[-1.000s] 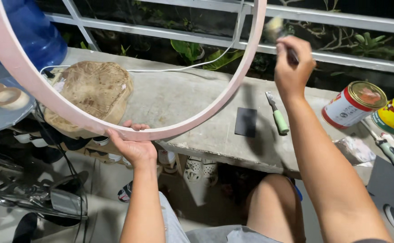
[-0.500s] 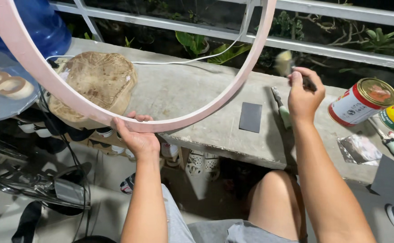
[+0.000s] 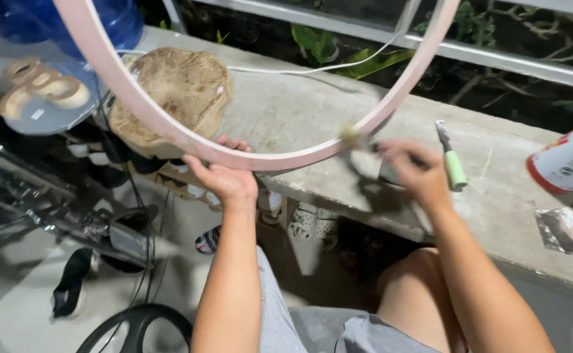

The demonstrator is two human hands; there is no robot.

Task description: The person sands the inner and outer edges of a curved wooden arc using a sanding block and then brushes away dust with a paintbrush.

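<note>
- A rough wooden slab (image 3: 172, 91) is laid on the concrete table (image 3: 299, 111), at its left end.
- A green-handled tool (image 3: 453, 160) is seen lying further right.
- A red-and-white tin can (image 3: 568, 160) is stood near the right edge.
- Sandals (image 3: 312, 225) are left beneath the table.

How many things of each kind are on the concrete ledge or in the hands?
Pink hoop in the left hand: 1
Brush in the right hand: 1
Wood slab: 1
Paint can: 1
Green-handled tool: 1
Total: 5
</note>
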